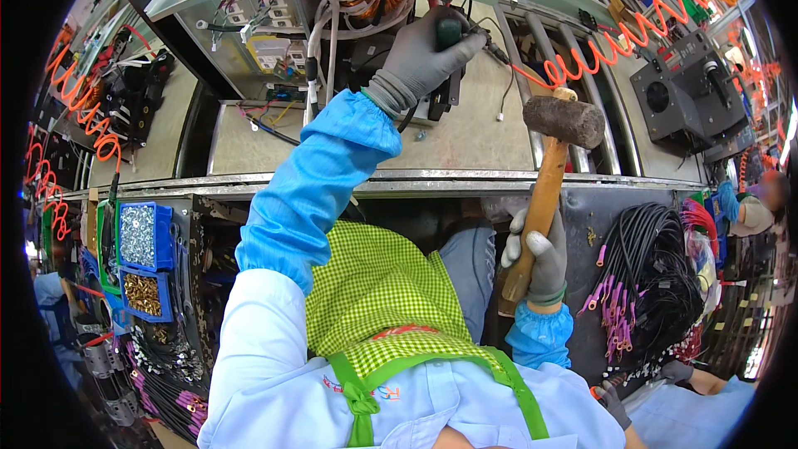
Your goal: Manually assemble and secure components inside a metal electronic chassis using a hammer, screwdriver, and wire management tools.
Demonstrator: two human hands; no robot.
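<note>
My left hand (424, 62), in a grey glove, reaches up to the front of an opened metal cabinet (266, 41). Its fingers are wrapped around a dark green handle (449, 31); the rest of that tool is hidden. Beside the hand are copper coils (366, 0) and thick white cables (320, 33) inside the cabinet. In my right hand (544, 258), also gloved, is a hammer (547, 175) by its wooden handle. Its heavy, worn head (565, 120) points upward over the front rail of the bench, to the right of the cabinet.
Metal rollers (590, 75) and a coiled orange air hose (611, 46) lie right of the cabinet. A black boxy unit (690, 91) stands farther right. Blue bins (145, 237) of fasteners sit left; black cables (657, 266) with purple ends lie right. Another person's sleeve (698, 411) shows lower right.
</note>
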